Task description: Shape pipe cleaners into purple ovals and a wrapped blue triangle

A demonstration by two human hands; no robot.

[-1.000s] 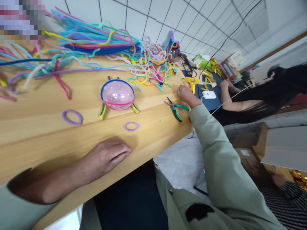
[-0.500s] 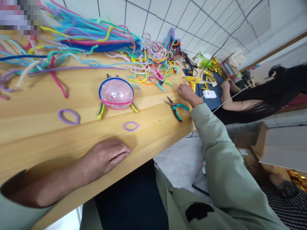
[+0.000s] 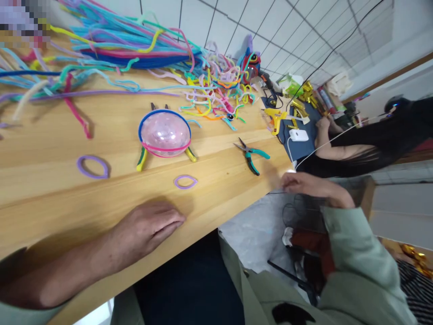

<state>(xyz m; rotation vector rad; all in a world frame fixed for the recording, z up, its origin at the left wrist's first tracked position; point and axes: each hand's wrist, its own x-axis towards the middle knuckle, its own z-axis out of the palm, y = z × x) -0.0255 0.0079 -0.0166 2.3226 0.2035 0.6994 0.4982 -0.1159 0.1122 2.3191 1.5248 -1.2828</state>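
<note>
My left hand (image 3: pixel 147 228) lies flat on the wooden table (image 3: pixel 219 180) near its front edge, fingers stretched out, holding nothing. My right hand (image 3: pixel 306 184) hovers off the table's right edge, fingers loosely extended and motion-blurred, with nothing visible in it. A pink clear dome (image 3: pixel 165 133) ringed with blue and pink pipe cleaners sits mid-table, lying over yellow-green handled pliers (image 3: pixel 141 159). Teal-handled pliers (image 3: pixel 252 155) lie left of my right hand. Two purple pipe-cleaner loops rest on the table, a small loop (image 3: pixel 185 181) and a large loop (image 3: pixel 92 166).
Heaps of coloured pipe cleaners (image 3: pixel 111 49) cover the table's far side. A yellow glue gun (image 3: pixel 275 118), a white charger (image 3: pixel 299 135) and gold pieces lie at the far right, where another person's arm (image 3: pixel 334 149) rests. Cardboard boxes stand on the floor.
My right hand has pulled back from the table's far right side, toward me, and now hangs off the edge. The left hand has stayed put.
</note>
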